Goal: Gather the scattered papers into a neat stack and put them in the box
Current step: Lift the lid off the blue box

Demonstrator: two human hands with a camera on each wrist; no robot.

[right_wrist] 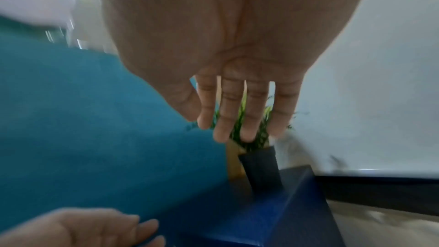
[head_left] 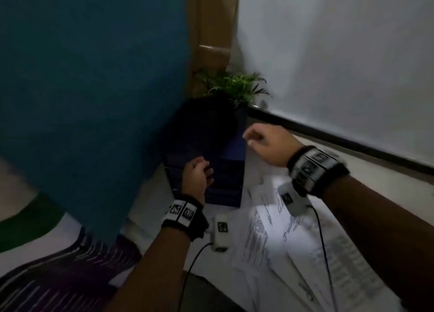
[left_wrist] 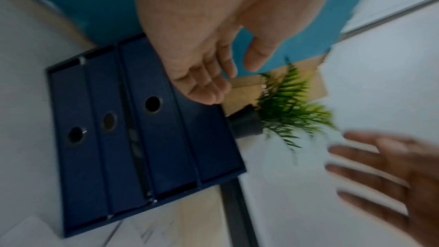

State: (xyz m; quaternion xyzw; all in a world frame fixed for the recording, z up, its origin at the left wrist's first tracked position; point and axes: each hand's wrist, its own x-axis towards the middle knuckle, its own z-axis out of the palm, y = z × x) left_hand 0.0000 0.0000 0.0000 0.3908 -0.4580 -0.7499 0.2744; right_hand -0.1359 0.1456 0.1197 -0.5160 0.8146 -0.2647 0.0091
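A dark blue box (head_left: 225,170) stands on the desk beside the teal partition; in the left wrist view the box (left_wrist: 166,147) shows binder spines with round holes. My left hand (head_left: 198,174) rests on its near top edge, fingers loosely bent and empty (left_wrist: 209,82). My right hand (head_left: 260,142) hovers over the box's right side, fingers straight and slightly apart (right_wrist: 237,115), holding nothing. Several printed papers (head_left: 270,229) lie scattered and overlapping on the desk, right of the box and under my right forearm.
A small potted plant (head_left: 237,86) stands just behind the box, against a brown cardboard panel. A teal partition (head_left: 94,76) closes off the left, a white wall (head_left: 328,53) the right. Striped cloth (head_left: 70,264) lies at the lower left.
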